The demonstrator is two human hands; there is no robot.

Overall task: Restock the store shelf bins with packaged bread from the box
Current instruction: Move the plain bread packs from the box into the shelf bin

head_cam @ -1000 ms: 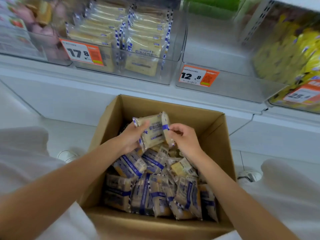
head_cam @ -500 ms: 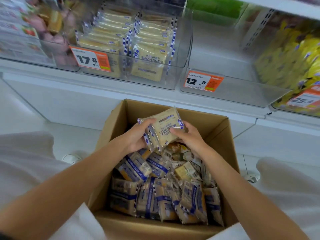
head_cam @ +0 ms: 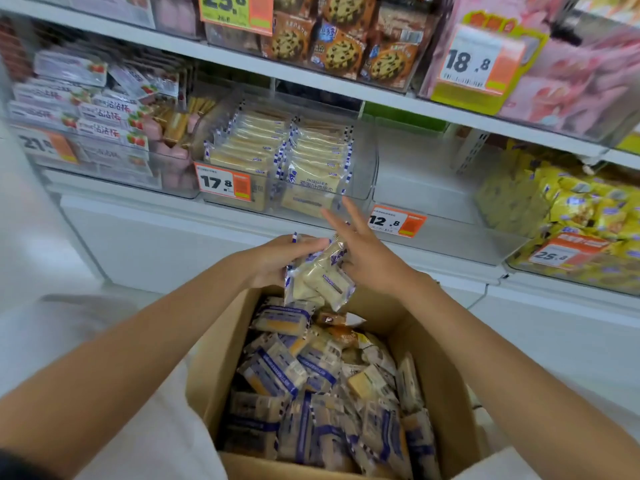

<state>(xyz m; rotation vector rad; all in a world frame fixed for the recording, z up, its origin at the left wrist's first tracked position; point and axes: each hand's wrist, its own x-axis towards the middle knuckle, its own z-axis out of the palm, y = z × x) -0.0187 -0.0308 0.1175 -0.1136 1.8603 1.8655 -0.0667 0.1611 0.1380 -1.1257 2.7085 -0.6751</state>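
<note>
**Two hands hold bread packs above an open box, in front of a shelf bin**

Seen from a head-worn camera looking down and forward. The person's left hand (head_cam: 277, 259) grips a small bundle of bread packs (head_cam: 320, 280), with its fingers curled over the top of the bundle. The right hand (head_cam: 365, 254) is flat against the bundle's right side. Its fingers are straight and spread, pointing up toward the shelf, and they grasp nothing.

The held packs are pale loaves in clear wrappers with blue-and-white edging. They hang tilted over the far edge of a cardboard box (head_cam: 214, 368), below the front of the lower shelf.

The box stands open in front of the person and holds many more loose packs (head_cam: 304, 393) of the same kind, lying jumbled at all angles.

Directly behind the hands is a clear shelf bin (head_cam: 363, 161) with two neat rows of stocked bread (head_cam: 249, 143) standing on edge. An orange price tag (head_cam: 223, 181) on its front reads 17.8. Just to its right is a second clear bin (head_cam: 433, 188), tagged 12.8.

Yellow packages (head_cam: 571, 202) fill the bin farther right. Strawberry-printed packs (head_cam: 97, 109) sit in a bin to the left. On the shelf above are cookie packages (head_cam: 339, 46).
</note>
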